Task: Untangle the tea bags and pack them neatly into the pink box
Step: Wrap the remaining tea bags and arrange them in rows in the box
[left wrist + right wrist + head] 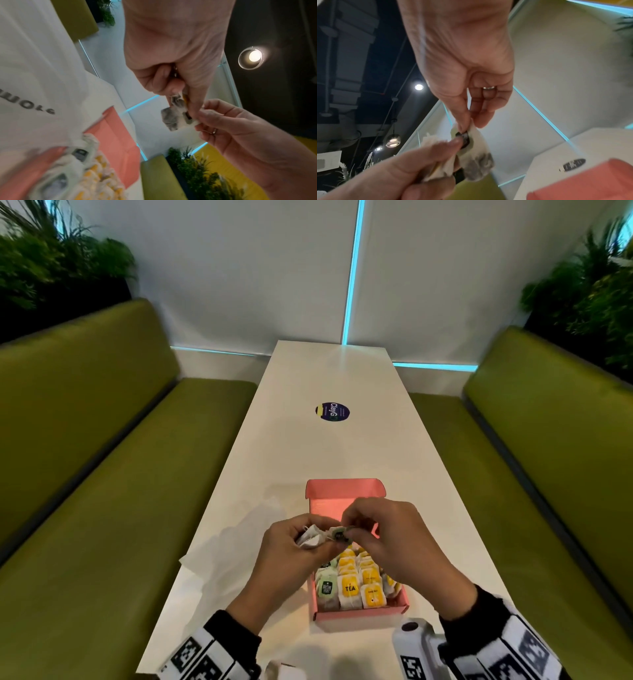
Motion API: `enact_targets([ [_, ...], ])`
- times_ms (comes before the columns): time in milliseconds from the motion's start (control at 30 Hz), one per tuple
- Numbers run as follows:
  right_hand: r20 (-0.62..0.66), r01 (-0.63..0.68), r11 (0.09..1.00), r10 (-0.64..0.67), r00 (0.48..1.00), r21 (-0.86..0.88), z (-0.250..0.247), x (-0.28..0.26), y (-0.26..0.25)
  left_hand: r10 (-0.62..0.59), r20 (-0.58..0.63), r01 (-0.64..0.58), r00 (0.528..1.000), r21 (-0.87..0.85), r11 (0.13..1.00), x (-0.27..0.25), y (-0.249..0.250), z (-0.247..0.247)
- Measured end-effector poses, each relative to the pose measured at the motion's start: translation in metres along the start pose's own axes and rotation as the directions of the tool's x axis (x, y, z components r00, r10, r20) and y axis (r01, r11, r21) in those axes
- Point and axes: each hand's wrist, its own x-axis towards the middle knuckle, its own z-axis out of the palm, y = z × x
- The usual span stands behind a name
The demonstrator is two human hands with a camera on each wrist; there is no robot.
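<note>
The pink box (359, 616) lies on the white table (308, 446) with its lid (345, 490) standing open at the far side. Rows of tea bags (349, 587) with yellow and green tags fill it. Above the box my left hand (320, 541) grips a small bunch of white tea bags (310, 537). My right hand (349, 529) pinches a dark green tag (339, 534) joined to that bunch. In the left wrist view a tea bag (170, 120) hangs below both hands. In the right wrist view the thumb and finger pinch the tag (464, 138) above a hanging tea bag (479, 163).
A white paper sheet (219, 546) lies on the table left of the box. A round dark sticker (332, 411) sits farther along the table. Green benches (102, 474) run along both sides. A white device (411, 642) stands near the front edge.
</note>
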Motion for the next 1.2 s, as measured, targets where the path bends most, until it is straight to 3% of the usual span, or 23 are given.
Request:
enact_targets([
  [167, 0.042, -0.031, 0.999, 0.03, 0.999, 0.037, 0.011, 0.007, 0.009, -0.017, -0.024, 0.019, 1.0, 0.11, 0.994, 0.003, -0.017, -0.006],
  [367, 0.262, 0.031, 0.955, 0.049, 0.964, -0.294, 0.019, 0.016, 0.008, -0.085, -0.038, 0.09, 0.996, 0.17, 0.981, 0.006, -0.038, -0.008],
  [533, 0.31, 0.021, 0.923, 0.108, 0.944, -0.384, 0.038, 0.01, 0.028, -0.053, -0.069, 0.078, 0.996, 0.435, 0.897, 0.008, -0.053, -0.017],
  [633, 0.314, -0.036, 0.914, 0.175, 0.933, -0.403, 0.048, 0.001, 0.044, -0.058, -0.074, 0.091, 0.996, 0.612, 0.786, 0.007, -0.058, -0.02],
  [767, 0.218, -0.134, 0.919, 0.226, 0.949, -0.371, 0.05, -0.004, 0.059, -0.129, 0.042, 0.022, 0.991, 0.886, 0.463, 0.002, -0.065, -0.004],
  [867, 0.138, -0.171, 0.926, 0.228, 0.964, -0.335, 0.048, -0.003, 0.064, -0.204, 0.124, -0.062, 0.971, 0.956, 0.285, 0.001, -0.074, 0.011],
  [1000, 0.119, -0.159, 0.94, 0.203, 0.972, -0.301, 0.052, 0.0, 0.066, -0.249, 0.122, -0.074, 0.961, 0.978, 0.193, 0.005, -0.077, 0.02],
  [1200, 0.063, -0.174, 0.968, 0.188, 0.98, -0.181, 0.063, 0.001, 0.069, -0.242, 0.17, -0.123, 0.955, 0.972, 0.199, -0.004, -0.071, 0.02],
])
